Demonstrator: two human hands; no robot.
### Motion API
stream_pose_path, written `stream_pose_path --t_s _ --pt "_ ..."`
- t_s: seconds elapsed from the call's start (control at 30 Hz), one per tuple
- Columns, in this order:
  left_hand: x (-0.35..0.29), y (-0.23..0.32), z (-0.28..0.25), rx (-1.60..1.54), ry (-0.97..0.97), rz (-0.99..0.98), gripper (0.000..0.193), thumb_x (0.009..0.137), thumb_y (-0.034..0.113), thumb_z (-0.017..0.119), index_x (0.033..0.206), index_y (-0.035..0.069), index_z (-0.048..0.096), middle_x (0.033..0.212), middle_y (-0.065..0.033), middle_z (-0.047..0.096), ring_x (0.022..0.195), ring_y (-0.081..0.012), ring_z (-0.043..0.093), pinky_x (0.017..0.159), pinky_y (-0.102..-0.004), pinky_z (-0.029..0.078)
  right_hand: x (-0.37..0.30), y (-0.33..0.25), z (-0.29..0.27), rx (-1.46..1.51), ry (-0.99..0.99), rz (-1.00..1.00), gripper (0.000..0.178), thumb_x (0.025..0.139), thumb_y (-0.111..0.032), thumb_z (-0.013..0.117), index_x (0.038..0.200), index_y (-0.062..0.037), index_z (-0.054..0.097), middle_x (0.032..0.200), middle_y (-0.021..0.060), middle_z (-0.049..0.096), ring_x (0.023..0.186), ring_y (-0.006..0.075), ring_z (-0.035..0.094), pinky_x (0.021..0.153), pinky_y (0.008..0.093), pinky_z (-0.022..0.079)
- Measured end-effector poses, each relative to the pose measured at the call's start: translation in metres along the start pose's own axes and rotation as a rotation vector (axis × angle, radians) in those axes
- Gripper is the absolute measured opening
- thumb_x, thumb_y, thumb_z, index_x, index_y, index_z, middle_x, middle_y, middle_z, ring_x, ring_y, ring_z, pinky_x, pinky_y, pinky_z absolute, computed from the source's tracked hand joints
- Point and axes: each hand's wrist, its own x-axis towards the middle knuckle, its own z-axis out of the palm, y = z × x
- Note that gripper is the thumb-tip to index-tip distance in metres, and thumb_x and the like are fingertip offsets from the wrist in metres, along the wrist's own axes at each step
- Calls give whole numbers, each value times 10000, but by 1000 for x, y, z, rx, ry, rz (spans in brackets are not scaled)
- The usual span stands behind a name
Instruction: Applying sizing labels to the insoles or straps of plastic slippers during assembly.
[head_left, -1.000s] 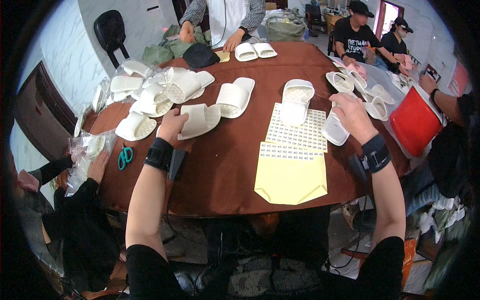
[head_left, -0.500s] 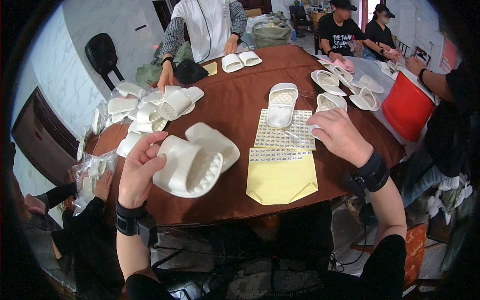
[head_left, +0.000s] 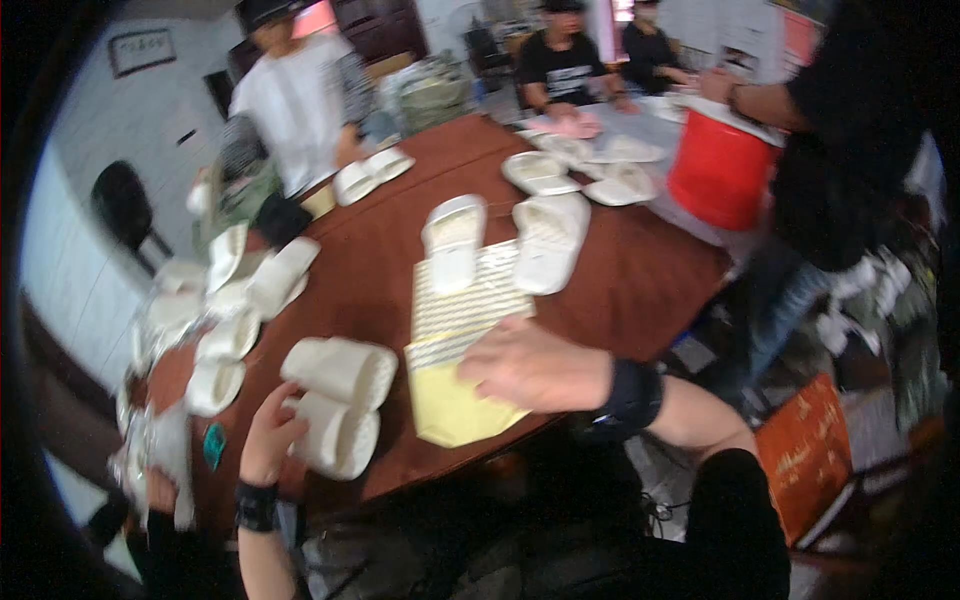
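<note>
A pair of white slide slippers lies on the brown cloth at the table's near left, one beside the other. My left hand is at their left side, fingers apart, the tips close to the nearer slipper's strap. My right hand hovers over a yellow sticker sheet, its fingers bent downward and blurred; what they hold, if anything, does not show. Beyond it lies a second sheet with rows of small printed labels. One white slipper rests partly on that sheet, and another slipper lies at its right edge.
More white slippers and plastic bags crowd the table's left side, near a small green item. Other slippers lie at the far right, by a red bucket. Co-workers stand or sit around the brown-covered table.
My left hand has lowered the pair of slippers onto the table and loosened its fingers. My right hand has moved nearer, over the yellow sheet. The whole view has turned to the right.
</note>
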Motion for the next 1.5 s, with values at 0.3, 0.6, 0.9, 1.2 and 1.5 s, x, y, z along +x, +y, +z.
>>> stream_pose_path --t_s 0.3,0.6,0.9,1.2,1.5 --pt "36 19 17 -96 -216 -14 696 827 -57 460 1503 -32 299 1263 -196 609 1040 -263 671 905 -349 545 6 -37 51 98 -47 -88 319 826 -313 691 1009 -57 639 1001 81 599 1016 264 564 852 432 392" --pt "30 23 28 -203 -323 19 476 887 159 533 1312 -55 505 1202 -174 630 1105 -299 640 996 -415 512 -12 -34 90 -35 182 -127 388 728 -383 766 977 -106 656 977 50 591 1003 248 554 834 386 376" --pt "18 15 10 -514 -59 -198 511 1011 250 511 1399 -76 449 1358 -212 569 1260 -322 542 1113 -451 400 -12 -35 92 -11 175 -141 361 747 -330 708 964 -64 598 1002 81 554 1007 260 529 824 378 380" --pt "8 24 59 -983 -72 -153 576 963 254 611 1387 -82 412 1376 -252 497 1313 -374 441 1181 -507 306 -17 -33 96 21 246 -121 202 777 -321 704 867 -151 644 901 -1 599 954 221 565 814 369 357" --pt "11 3 57 -1146 92 -164 395 981 261 555 1259 -19 543 1216 -184 600 1204 -323 562 1074 -447 447 -11 -35 83 160 109 -110 201 802 -294 624 921 -137 585 965 13 573 1001 220 529 835 379 353"
